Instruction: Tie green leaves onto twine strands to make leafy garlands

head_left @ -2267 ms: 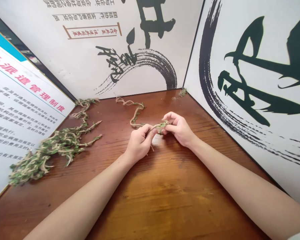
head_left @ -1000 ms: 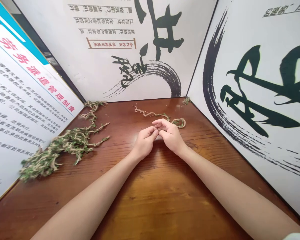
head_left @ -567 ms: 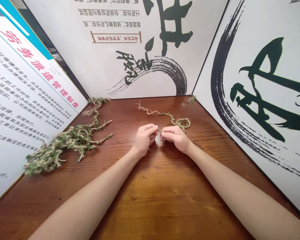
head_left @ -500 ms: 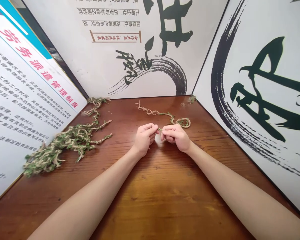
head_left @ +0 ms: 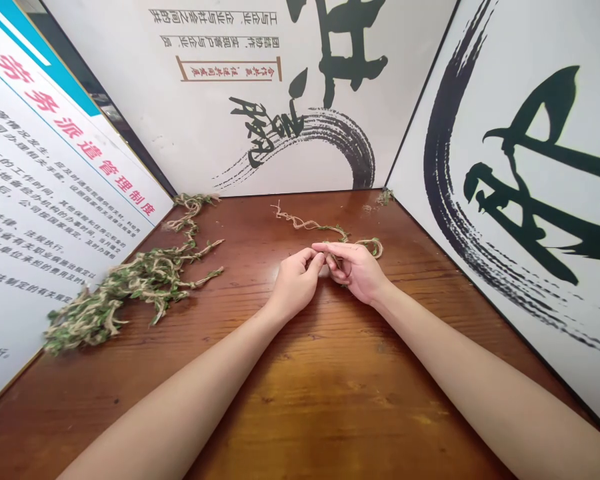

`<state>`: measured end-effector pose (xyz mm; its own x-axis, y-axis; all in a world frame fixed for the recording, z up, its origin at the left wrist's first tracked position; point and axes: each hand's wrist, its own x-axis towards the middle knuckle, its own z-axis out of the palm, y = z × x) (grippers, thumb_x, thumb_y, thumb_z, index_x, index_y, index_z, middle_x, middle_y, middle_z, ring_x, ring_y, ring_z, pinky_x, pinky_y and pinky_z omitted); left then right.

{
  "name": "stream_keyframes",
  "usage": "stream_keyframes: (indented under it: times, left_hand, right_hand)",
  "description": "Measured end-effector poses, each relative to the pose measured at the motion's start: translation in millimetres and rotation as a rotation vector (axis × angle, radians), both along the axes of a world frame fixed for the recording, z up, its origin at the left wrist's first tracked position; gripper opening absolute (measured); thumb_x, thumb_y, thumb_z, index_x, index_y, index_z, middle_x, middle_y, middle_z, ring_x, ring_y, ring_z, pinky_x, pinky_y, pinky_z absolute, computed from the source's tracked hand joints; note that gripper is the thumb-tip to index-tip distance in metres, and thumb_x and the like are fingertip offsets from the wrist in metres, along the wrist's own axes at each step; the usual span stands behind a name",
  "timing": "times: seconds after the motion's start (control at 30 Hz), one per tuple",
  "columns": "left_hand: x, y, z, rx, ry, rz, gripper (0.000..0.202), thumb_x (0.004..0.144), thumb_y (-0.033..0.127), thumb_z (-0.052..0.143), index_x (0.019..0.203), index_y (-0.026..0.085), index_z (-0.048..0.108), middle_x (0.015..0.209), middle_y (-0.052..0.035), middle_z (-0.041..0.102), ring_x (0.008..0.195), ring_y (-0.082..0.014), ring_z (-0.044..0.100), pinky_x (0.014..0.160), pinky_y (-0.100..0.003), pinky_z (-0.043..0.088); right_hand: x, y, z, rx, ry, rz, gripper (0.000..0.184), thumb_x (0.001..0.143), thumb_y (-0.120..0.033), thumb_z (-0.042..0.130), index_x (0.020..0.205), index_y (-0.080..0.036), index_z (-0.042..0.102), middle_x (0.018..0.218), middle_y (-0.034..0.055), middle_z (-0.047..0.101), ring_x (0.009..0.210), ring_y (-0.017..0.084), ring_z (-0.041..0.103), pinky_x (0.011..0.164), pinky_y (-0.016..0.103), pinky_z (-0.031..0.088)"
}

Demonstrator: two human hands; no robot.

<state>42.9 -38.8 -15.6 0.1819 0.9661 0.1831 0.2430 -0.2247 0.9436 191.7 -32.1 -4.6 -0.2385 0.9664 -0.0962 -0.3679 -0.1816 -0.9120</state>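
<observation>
A length of brown twine with small green leaves [head_left: 310, 224] lies beyond my hands, and its loop [head_left: 377, 247] shows behind the right one. My left hand [head_left: 296, 283] is closed, thumb pressed to forefinger, pinching the twine's near part, which is mostly covered by fingers. Up against it, my right hand [head_left: 363, 272] has its forefinger stretched towards the left fingertips. Its other fingers curl round the same twine, of which only a sliver shows between them. Both hands are just above the table.
A tangled heap of leafy twine [head_left: 125, 293] lies on the left of the wooden table [head_left: 300, 413], with strands trailing to the back corner. A small leafy scrap [head_left: 385, 197] sits at the back right. Printed panels [head_left: 190, 133] border the table on three sides.
My hands have come closer together. The right forefinger has straightened and reaches across to the left fingertips, and the bit of twine between the hands is now mostly hidden.
</observation>
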Motion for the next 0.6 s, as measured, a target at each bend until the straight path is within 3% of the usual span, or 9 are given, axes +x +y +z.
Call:
stream_keyframes:
  times: [0.13,0.3,0.47,0.6]
  left_hand:
    - [0.4,-1.9,1.7,0.007,0.065,0.059,0.033,0.095,0.038,0.053,0.073,0.015,0.062,0.067,0.0002,0.056,0.065,-0.0127,0.046,0.065,-0.026,0.035]
    - [-0.5,-0.3,-0.4,0.022,0.125,0.18,0.038,0.093,0.036,0.054,0.06,0.016,0.048,0.057,0.0016,0.042,0.059,-0.0117,0.038,0.06,-0.027,0.03]
    - [-0.4,-0.1,-1.1,0.079,0.208,0.211,0.034,0.094,0.037,0.057,0.07,0.014,0.065,0.061,-0.0005,0.055,0.061,-0.0129,0.045,0.063,-0.028,0.032]
    - [-1.8,0.7,1.2,0.069,0.153,0.37,0.035,0.095,0.038,0.057,0.07,0.014,0.066,0.067,-0.0022,0.061,0.065,-0.0138,0.05,0.065,-0.027,0.035]
  right_hand:
    - [-6.4,-4.6,2.7,0.082,-0.144,-0.089,0.028,0.074,-0.037,0.072,0.082,-0.01,0.075,0.06,-0.0002,0.05,0.041,0.006,0.036,0.04,0.023,0.016]
    - [-0.8,0.0,9.3,-0.258,0.052,-0.104,0.022,0.077,-0.03,0.071,0.08,-0.008,0.072,0.064,0.0018,0.054,0.041,0.004,0.031,0.036,0.021,0.016]
    - [10.1,6.3,16.5,-0.446,0.31,0.032,0.025,0.084,-0.029,0.061,0.075,-0.007,0.068,0.06,0.0014,0.05,0.042,0.004,0.029,0.035,0.019,0.019]
    - [11.3,5.1,14.5,-0.461,0.143,0.19,0.022,0.079,-0.029,0.063,0.072,-0.008,0.066,0.058,0.0054,0.055,0.044,0.01,0.043,0.036,0.02,0.026]
